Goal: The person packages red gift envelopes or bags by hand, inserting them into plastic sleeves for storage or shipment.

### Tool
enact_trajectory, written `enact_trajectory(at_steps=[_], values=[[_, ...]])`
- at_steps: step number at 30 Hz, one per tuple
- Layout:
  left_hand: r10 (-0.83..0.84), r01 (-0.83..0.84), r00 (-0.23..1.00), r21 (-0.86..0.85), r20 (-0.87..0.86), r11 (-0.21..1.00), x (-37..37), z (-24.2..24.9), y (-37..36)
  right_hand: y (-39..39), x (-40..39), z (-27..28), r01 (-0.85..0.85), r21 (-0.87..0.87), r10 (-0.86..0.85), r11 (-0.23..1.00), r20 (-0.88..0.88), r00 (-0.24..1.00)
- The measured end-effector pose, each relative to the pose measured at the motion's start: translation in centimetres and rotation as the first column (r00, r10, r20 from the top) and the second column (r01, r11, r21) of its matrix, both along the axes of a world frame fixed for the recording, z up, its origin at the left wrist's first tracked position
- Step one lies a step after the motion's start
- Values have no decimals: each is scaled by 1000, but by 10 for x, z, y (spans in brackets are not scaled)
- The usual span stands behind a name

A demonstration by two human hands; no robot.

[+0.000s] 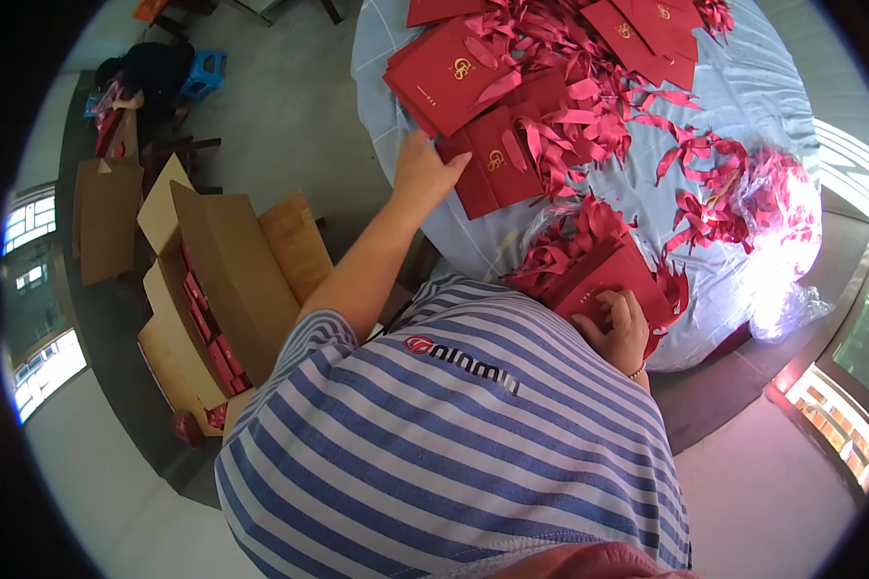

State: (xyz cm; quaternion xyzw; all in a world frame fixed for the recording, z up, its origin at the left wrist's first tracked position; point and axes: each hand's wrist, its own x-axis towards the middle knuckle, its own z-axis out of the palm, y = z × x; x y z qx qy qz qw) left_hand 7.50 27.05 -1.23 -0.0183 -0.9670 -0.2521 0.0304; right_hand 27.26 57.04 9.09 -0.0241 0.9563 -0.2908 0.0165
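Observation:
My left hand [423,174] is at the table's left edge, its thumb at the edge of a red bag [492,166] with a gold emblem. Thumb and fingers are apart, though the fingertips' hold on the bag is hard to make out. Near my body, my right hand [616,326] rests with curled fingers on a stack of red bags [603,285], holding it against the table edge. More red bags [459,72] with pink-red ribbons [574,116] lie heaped across the far part of the table.
A round table [647,198] has a pale cloth. Clear plastic with ribbons [782,207] lies at its right. An open cardboard box [241,280] with red items stands at left. Beyond it, a person [154,72] sits near a blue stool [205,74].

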Motion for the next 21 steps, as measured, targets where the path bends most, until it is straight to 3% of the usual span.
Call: enact_trajectory(at_steps=[1,2,6,8,9,11,12,13,14,18,20,21], values=[[134,-187,973,297,189,936,9,-24,0,0,0,1,5,1,-5,1000,6,1000],[197,-399,895,520,401,755,15,-30,2,0,1,1,11,3,-11,1000,11,1000],[202,-407,888,500,414,765,20,-17,10,0,2,0,-1,17,1,1000,-7,1000],[36,-456,823,621,567,638,12,2,11,1,2,-1,-5,0,5,1000,-7,1000],[35,-457,823,622,567,636,11,11,14,1,3,-2,-6,2,6,1000,-7,1000],[-187,-442,779,735,599,514,10,23,20,2,3,-2,-14,3,14,1000,-26,1000],[-189,-442,778,736,599,513,11,23,20,1,4,-2,-13,5,13,1000,-25,1000],[-164,-128,904,616,395,778,12,22,21,2,4,-3,-9,-1,9,1000,-27,1000],[-222,156,961,335,167,929,12,21,22,2,5,-4,-5,-7,5,1000,-31,1000],[-172,149,978,178,118,973,10,19,29,2,6,-5,-6,3,6,1000,-47,999],[-158,130,943,113,291,985,6,18,28,2,6,-5,0,-4,0,1000,-53,999],[-160,133,943,111,291,985,3,17,27,3,6,-5,2,-6,-2,1000,-54,999]])
